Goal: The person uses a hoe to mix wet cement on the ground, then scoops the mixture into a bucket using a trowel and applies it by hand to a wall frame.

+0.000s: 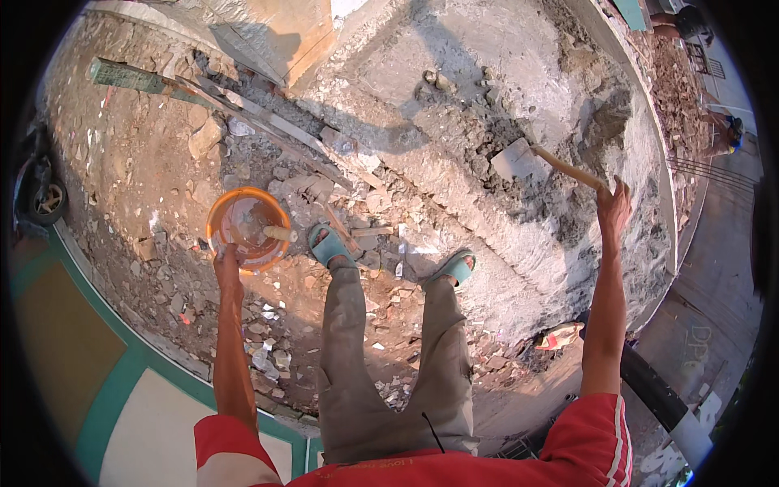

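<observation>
My left hand (228, 266) is closed on the near rim of an orange bucket (271, 201), which is over the rubble left of my feet. Inside the bucket is a tool with a pale rounded handle (277, 233); its other end is hard to make out. My right hand (614, 209) grips the end of the wooden handle of a hoe (568, 168). The hoe's flat grey blade (514, 160) rests at a patch of dark, crumbly wet mortar (495, 130) on the grey concrete surface.
Long wooden planks (268, 130) lie across the rubble (154, 195) beyond the bucket. A low concrete edge (649, 122) bounds the mixing area on the right. Behind it are bricks (673, 89) and people. A motorbike wheel (47, 199) shows at far left.
</observation>
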A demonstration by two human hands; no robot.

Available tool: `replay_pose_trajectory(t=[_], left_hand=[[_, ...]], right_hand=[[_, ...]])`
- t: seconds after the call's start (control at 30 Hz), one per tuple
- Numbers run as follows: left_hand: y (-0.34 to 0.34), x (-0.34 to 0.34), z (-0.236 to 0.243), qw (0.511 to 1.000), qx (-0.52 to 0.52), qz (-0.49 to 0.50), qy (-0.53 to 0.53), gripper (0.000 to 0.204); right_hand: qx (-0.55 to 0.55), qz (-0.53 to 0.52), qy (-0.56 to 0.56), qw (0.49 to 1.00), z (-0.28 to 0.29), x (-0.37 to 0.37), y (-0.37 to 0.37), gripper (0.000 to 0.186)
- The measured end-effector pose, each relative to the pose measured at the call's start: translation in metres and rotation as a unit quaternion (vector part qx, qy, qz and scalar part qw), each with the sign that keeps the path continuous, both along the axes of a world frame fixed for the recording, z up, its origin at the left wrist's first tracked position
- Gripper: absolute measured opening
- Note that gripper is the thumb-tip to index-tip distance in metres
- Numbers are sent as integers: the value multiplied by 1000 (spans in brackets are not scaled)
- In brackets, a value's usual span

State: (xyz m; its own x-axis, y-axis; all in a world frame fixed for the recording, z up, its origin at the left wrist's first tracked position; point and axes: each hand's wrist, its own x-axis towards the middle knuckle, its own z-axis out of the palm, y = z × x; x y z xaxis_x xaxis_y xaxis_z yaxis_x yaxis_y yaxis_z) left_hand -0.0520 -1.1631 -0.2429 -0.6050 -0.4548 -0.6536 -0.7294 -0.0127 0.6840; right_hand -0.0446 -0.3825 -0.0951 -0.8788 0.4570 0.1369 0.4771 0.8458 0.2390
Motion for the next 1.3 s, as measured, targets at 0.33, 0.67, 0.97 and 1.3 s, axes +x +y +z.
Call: replay_pose_trajectory(t=[0.33,0.67,0.97,1.3], left_hand=[[162,128,117,985,-66,-137,-84,19],[361,179,109,957,21,-284,-58,17],[544,176,99,889,-26,-457,15,21],[648,118,51,765,-102,-620,140,30]], right_hand=[[-132,100,-2,986,-45,127,-126,38],[-256,169,207,929,-35,57,24,47],[-631,-293,11,718,-151,231,1,77],[-840,-409,167,315,-171,241,-59,43]])
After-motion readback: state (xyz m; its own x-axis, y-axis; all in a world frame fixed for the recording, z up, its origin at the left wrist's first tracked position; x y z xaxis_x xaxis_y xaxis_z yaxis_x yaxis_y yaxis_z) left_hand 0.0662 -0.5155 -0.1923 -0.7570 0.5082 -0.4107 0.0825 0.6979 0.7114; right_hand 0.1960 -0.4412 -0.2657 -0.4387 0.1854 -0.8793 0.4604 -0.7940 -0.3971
